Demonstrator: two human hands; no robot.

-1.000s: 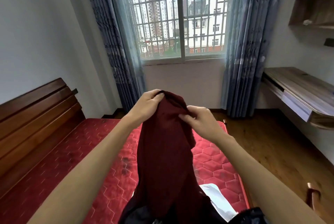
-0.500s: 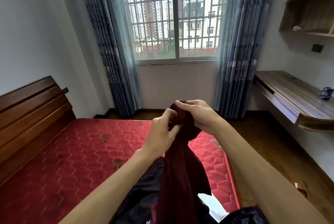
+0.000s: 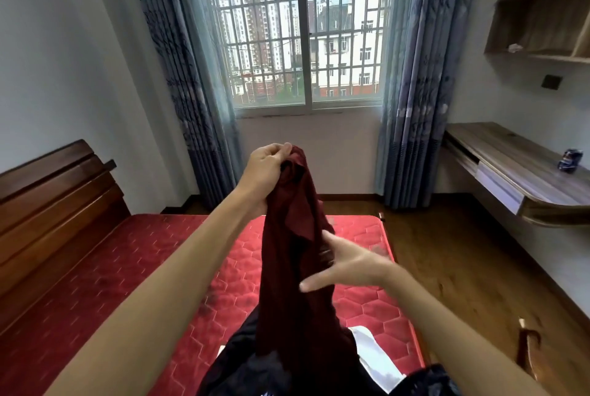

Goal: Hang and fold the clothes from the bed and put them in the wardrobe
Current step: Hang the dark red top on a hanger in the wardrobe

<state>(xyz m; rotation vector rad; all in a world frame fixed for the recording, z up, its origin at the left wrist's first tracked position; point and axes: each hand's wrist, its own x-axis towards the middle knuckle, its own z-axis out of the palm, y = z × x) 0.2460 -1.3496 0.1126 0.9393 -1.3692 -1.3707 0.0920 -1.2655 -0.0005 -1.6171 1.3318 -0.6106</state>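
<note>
Below, our view cuts off the heap of black and white clothes (image 3: 367, 360) at the near edge of the red quilted mattress (image 3: 134, 264), so we cannot tell what garments they are. Our dark maroon fabric garment (image 3: 293, 268) hangs over that heap, its lower end lost among them. Our left hand (image 3: 266, 172) pinches its bunched top, held high. Our right hand (image 3: 348, 263) lies lower, fingers spread, touching the cloth's right side.

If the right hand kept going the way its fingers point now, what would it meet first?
Probably the dark red garment: the right hand is open, its fingers pointing left at the hanging cloth and apparently already at its edge, though depth is unclear.
</note>
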